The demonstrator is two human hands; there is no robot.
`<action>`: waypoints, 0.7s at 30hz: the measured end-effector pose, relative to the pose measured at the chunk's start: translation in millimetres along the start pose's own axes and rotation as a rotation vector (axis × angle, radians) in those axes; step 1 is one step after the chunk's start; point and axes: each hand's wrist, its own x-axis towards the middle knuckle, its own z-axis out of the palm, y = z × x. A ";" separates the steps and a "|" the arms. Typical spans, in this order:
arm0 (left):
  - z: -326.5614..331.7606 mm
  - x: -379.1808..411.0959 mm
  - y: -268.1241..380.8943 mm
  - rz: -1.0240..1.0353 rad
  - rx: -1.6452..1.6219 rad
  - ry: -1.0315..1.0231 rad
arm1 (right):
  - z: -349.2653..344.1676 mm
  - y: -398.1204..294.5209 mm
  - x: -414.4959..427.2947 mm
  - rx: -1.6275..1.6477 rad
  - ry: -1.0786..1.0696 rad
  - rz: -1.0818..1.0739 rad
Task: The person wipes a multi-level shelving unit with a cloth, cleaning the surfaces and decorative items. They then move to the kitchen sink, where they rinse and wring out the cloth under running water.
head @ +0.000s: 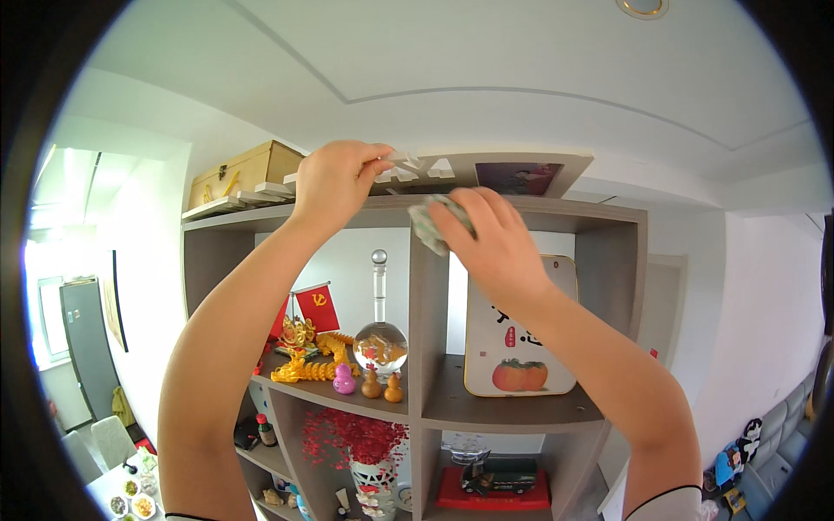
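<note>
My left hand point(339, 179) pinches the edge of a pale picture frame panel point(464, 170) with cut-out shapes. A dark photo point(518, 178) sits at the panel's right end. The panel rests tilted on top of a grey-brown wood shelf unit point(528, 207). In my right hand point(495, 244) is a crumpled light cloth point(433, 225) with greenish markings. That hand is blurred, with the cloth at the front edge of the shelf top, just below the panel. Whether the cloth touches the edge, I cannot tell.
A wooden box point(241, 172) stands on the top at left. Below are a round glass decanter point(380, 348), a yellow dragon figure point(313, 370), small gourds point(371, 385), red flags point(317, 308), a persimmon-painted tray point(521, 378), a red-flowered vase point(374, 478) and a model truck point(500, 475).
</note>
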 end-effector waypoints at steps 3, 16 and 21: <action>2.7 3.9 1.6 -0.036 -0.035 0.017 | 17.8 -5.0 20.1 0.002 0.086 -0.021; 3.0 9.5 5.6 -0.082 -0.023 -0.005 | 19.7 30.4 23.8 0.179 -0.178 0.139; 4.3 12.3 -3.0 -0.052 -0.035 0.000 | -7.3 61.9 21.1 0.311 -0.379 0.261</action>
